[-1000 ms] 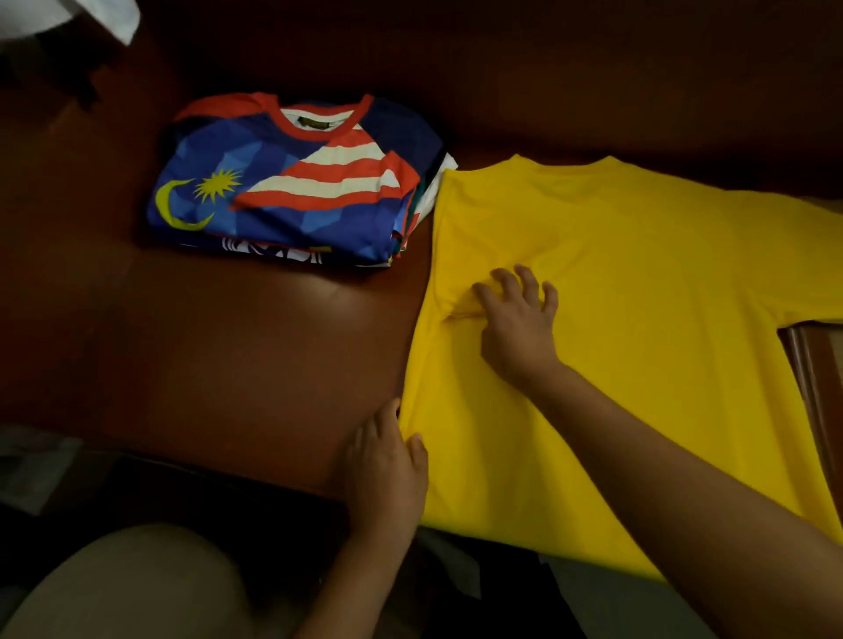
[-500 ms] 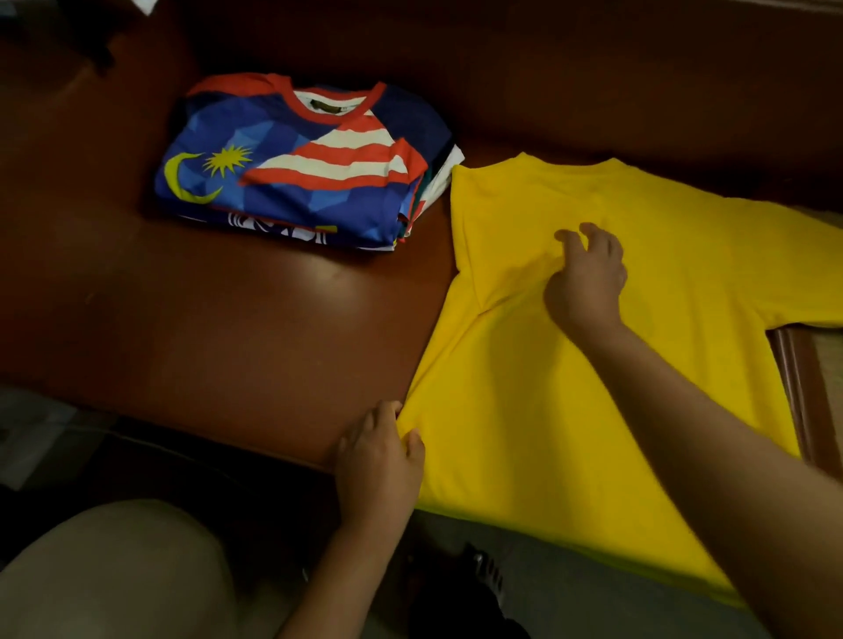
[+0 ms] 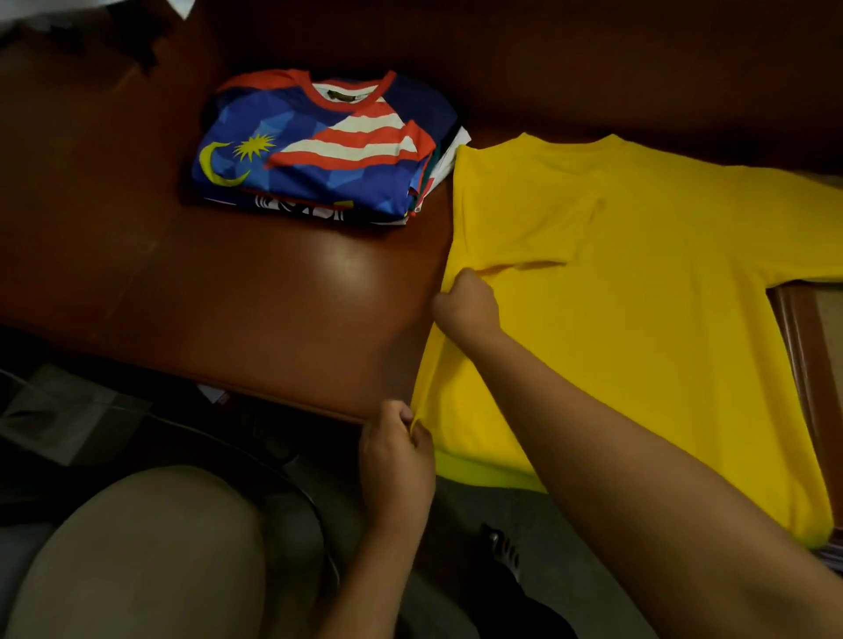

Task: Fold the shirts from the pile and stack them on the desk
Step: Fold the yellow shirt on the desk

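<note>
A yellow shirt [image 3: 647,292] lies spread on the dark red desk [image 3: 273,296], its hem hanging over the near edge. Its left sleeve is folded inward across the chest. My right hand [image 3: 465,303] grips the shirt's left edge just below that folded sleeve. My left hand [image 3: 397,451] pinches the lower left corner of the shirt at the desk's front edge. A stack of folded shirts [image 3: 319,150] stands on the desk to the left, topped by a blue one with red and white stripes, a yellow crescent and a star.
My knee in beige trousers [image 3: 137,556] fills the lower left. The desk's right edge shows a wooden frame [image 3: 803,346] beside the shirt's right sleeve. White paper [image 3: 182,5] peeks in at the top left. Dark floor and clutter lie under the desk.
My right hand has left the chest area and come down-left to the shirt's left edge, now gripping it. My left hand has closed into a pinch on the lower corner.
</note>
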Available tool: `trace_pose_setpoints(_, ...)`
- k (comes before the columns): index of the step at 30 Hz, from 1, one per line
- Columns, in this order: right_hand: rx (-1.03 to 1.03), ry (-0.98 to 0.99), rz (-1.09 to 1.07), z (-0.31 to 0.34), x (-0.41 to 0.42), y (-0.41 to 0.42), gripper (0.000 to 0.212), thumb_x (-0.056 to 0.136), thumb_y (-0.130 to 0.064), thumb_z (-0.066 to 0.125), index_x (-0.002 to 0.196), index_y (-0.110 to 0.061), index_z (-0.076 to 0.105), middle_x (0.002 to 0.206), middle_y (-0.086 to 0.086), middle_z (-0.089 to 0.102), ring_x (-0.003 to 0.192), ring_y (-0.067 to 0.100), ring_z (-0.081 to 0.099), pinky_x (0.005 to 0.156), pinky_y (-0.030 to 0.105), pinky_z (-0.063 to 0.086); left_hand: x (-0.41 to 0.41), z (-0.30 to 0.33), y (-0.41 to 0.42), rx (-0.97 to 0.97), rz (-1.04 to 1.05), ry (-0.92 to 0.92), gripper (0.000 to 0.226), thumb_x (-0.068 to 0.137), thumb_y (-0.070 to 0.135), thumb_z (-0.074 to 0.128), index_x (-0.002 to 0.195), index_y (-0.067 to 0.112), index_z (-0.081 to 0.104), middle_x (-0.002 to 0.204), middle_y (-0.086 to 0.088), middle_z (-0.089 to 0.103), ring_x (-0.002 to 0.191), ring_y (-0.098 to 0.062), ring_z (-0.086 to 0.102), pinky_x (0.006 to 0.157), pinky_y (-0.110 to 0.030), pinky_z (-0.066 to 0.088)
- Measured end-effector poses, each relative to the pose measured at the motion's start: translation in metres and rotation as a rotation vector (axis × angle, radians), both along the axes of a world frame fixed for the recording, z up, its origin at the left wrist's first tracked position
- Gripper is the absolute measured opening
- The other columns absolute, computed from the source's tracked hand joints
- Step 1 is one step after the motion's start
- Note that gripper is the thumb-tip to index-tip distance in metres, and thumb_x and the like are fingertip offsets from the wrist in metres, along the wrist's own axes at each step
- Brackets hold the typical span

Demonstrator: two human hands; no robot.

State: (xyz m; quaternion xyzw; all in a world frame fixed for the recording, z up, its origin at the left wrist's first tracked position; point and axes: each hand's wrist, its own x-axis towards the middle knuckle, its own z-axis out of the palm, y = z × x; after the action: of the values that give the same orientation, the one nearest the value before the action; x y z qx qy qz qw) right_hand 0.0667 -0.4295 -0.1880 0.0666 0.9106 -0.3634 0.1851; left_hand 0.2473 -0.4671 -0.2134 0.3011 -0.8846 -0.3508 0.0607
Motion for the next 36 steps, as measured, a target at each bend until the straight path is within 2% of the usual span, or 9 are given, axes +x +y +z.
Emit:
trace_pose_setpoints(3,-0.155,-0.033,-0.142,0.011,-0.003,0.004,0.032,0.092,-0.009,0.047,0.122,0.001,0.046,0.124,0.022,0.053,0.112,0.038,0.054,0.078,0.036,0.043,0.008,0.0,0.004,0.115,-0.04,0.075,0.023,0.084,0.004,0.061,0.095,0.02,0.05,0.091,0.001,0.056,0.089,-0.024,0.057,0.069,-0.022,0.031)
trace_pose_setpoints(9,-0.427,-0.13,-0.267,0.026,-0.006,0.034,0.039,0.093,0.001,0.042,0.132,-0.002,0.045,0.129,0.024,0.052,0.111,0.039,0.056,0.085,0.047,0.05,0.032,-0.01,0.028,0.177,-0.237,-0.079,0.046,0.087,0.006,0.057,0.131,0.01,0.046,0.132,-0.008,0.049,0.118,-0.024,0.048,0.091,-0.025,0.035)
trace_pose_setpoints(15,-0.19,0.05,-0.281,0.008,0.017,0.086,0.041,0.087,-0.001,0.049,0.128,-0.009,0.051,0.125,0.018,0.053,0.101,0.029,0.054,0.072,0.03,0.045,0.041,-0.003,0.027,0.25,-0.628,-0.247,0.038,0.091,0.03,0.06,0.127,0.022,0.053,0.092,-0.005,0.065,0.086,-0.021,0.062,0.071,-0.03,0.048)
trace_pose_setpoints(18,-0.177,0.136,-0.281,-0.012,0.067,0.111,0.037,0.086,-0.002,0.051,0.122,-0.012,0.055,0.109,0.018,0.061,0.082,0.025,0.056,0.059,0.027,0.041,0.021,0.001,-0.003,0.153,-0.677,-0.174,0.019,0.093,0.026,0.057,0.111,0.021,0.063,0.084,-0.006,0.066,0.08,-0.025,0.063,0.069,-0.034,0.049)
trace_pose_setpoints(23,-0.369,0.048,-0.368,-0.047,0.188,0.121,0.022,0.09,-0.002,0.056,0.089,-0.024,0.06,0.083,0.002,0.062,0.073,0.019,0.056,0.063,0.026,0.042,-0.046,0.009,-0.031,-0.073,-0.82,-0.015,0.025,0.095,0.012,0.051,0.118,0.01,0.062,0.112,-0.011,0.063,0.102,-0.024,0.058,0.081,-0.024,0.039)
trace_pose_setpoints(26,-0.375,-0.111,-0.389,-0.075,0.23,0.112,0.023,0.094,-0.007,0.054,0.112,-0.019,0.062,0.106,0.0,0.062,0.099,0.015,0.057,0.077,0.024,0.047,-0.095,0.008,-0.031,-0.266,-0.956,0.029,0.031,0.096,0.014,0.048,0.126,0.012,0.058,0.123,-0.01,0.054,0.113,-0.026,0.05,0.086,-0.027,0.036)
trace_pose_setpoints(29,-0.329,-0.106,-0.373,-0.095,0.228,0.105,0.047,0.092,-0.013,0.061,0.137,-0.014,0.049,0.13,0.006,0.05,0.121,0.02,0.048,0.1,0.032,0.04,-0.139,0.01,-0.026,-0.468,-1.064,0.007,0.039,0.097,0.018,0.048,0.135,0.019,0.05,0.14,-0.007,0.042,0.125,-0.03,0.042,0.092,-0.044,0.045)
trace_pose_setpoints(32,-0.368,-0.114,-0.358,-0.104,0.222,0.101,0.042,0.09,-0.013,0.065,0.13,-0.013,0.055,0.121,0.003,0.047,0.112,0.013,0.045,0.089,0.02,0.036,-0.172,0.017,-0.012,-0.554,-1.105,-0.048,0.04,0.1,0.024,0.046,0.14,0.021,0.044,0.149,-0.006,0.032,0.132,-0.031,0.034,0.095,-0.047,0.043)
trace_pose_setpoints(36,-0.438,-0.108,-0.345,-0.107,0.23,0.104,0.01,0.091,-0.013,0.062,0.101,-0.016,0.063,0.101,0.003,0.061,0.089,0.011,0.056,0.06,0.009,0.038,-0.194,0.011,0.006,-0.554,-1.044,-0.209,0.053,0.099,0.039,0.047,0.146,0.019,0.033,0.144,-0.013,0.032,0.131,-0.035,0.035,0.098,-0.05,0.041)
